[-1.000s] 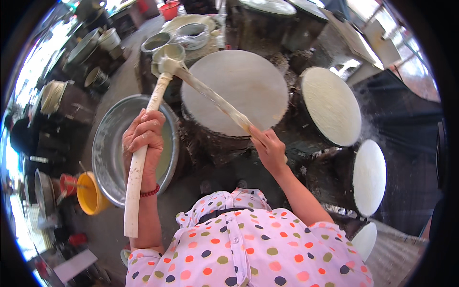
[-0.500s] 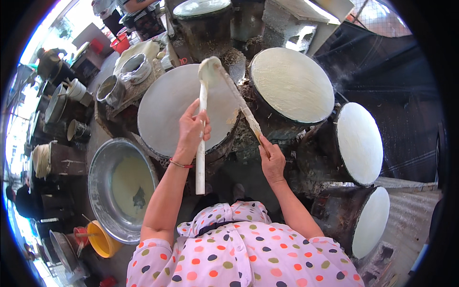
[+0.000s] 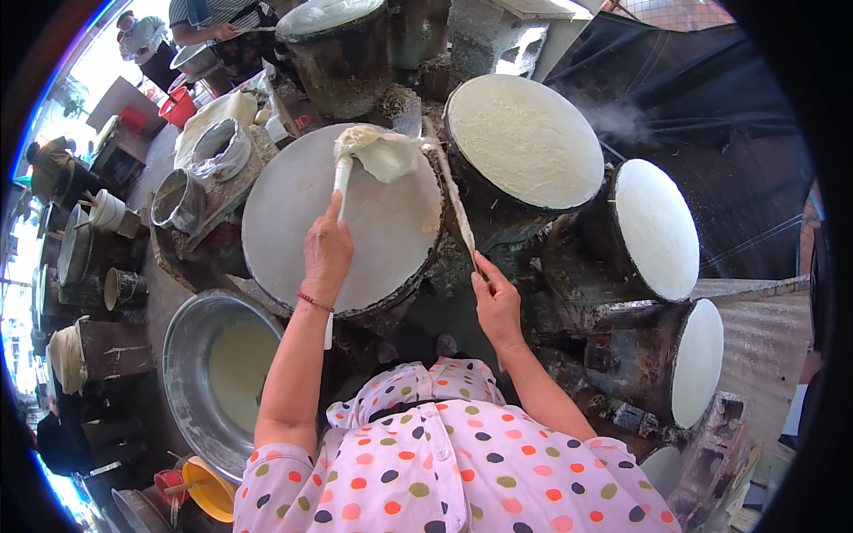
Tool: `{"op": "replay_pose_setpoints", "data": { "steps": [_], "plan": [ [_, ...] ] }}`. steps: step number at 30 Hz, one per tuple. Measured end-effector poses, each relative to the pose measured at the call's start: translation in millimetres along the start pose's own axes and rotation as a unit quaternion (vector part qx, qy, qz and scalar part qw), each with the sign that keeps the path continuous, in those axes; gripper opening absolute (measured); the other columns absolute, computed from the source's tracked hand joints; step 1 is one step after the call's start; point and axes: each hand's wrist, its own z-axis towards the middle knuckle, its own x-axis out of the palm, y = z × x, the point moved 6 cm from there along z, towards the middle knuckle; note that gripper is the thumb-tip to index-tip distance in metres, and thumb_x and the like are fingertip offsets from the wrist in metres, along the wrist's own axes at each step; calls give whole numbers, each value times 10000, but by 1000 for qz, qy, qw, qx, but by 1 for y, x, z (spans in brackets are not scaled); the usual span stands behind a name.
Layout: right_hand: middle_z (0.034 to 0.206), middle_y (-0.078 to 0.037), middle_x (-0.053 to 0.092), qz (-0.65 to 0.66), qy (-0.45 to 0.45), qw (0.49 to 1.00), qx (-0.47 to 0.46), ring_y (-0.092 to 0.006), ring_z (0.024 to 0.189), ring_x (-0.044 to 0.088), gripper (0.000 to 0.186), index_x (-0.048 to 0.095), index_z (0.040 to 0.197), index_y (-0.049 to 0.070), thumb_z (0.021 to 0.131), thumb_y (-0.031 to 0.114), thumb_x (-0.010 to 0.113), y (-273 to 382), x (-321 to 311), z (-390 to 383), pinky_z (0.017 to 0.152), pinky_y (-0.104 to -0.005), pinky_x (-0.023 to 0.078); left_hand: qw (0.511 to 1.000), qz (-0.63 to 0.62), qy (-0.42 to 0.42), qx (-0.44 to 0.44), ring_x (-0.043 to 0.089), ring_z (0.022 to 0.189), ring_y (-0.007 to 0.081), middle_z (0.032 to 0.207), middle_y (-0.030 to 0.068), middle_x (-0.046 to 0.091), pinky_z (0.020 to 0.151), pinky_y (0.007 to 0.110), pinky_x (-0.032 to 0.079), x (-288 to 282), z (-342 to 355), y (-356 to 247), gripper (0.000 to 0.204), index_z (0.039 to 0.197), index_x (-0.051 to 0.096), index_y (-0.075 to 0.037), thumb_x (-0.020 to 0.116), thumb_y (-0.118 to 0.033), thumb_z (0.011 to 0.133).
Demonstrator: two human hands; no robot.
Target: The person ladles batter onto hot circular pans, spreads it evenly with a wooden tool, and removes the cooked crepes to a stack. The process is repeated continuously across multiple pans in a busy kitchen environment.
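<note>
Around ladle handle (image 3: 341, 181), left hand (image 3: 329, 251) palm-down

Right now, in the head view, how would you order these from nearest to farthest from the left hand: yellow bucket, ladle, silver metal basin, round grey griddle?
1. Ladle: in the left hand itself.
2. Round grey griddle: beneath and just ahead.
3. Silver metal basin: lower left.
4. Yellow bucket: beyond the basin, near the lower edge.
</note>
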Motion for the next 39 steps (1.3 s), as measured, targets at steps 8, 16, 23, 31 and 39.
{"op": "replay_pose_setpoints", "data": {
  "steps": [8,16,23,31,39],
  "plan": [
    [723,-22,582,84,38,986,139,-88,564,498,357,586,1277,122,928,199,571,6,79,6,546,-251,437,992,-60,-115,-5,627,813,399,998,256,637,726,430,490,-58,10,41,535,1374,469,-61,549,-8,848],
    [676,59,420,166,99,960,205,-39,481,356,412,503,1366,164,958,195,548,39,142,-1,403,-216,338,984,-147,-81,-58,606,722,237,1196,211,618,684,322,488,-100,-37,25,488,1371,474,-23,545,-22,888],
    [755,-134,623,-320,111,923,-182,-300,668,606,366,557,1290,117,931,180,532,71,163,15,625,-401,487,959,-255,-71,-102,483,626,87,1147,130,647,591,247,451,-92,-56,30,506,1390,462,-42,558,0,896],
    [1080,-206,643,-145,18,987,-62,-307,951,630,330,597,1226,50,923,155,522,39,101,46,829,-374,498,880,-425,-52,-204,408,575,21,710,-51,466,499,190,371,-90,-68,32,475,1428,428,-87,536,-68,966],
    [994,-182,679,-209,153,954,-154,-257,808,655,318,614,1225,100,921,149,538,63,185,24,721,-384,508,867,-447,-86,-202,413,543,24,729,-41,506,462,186,365,-99,-75,39,487,1444,392,-87,525,-79,976]
  ]
}}
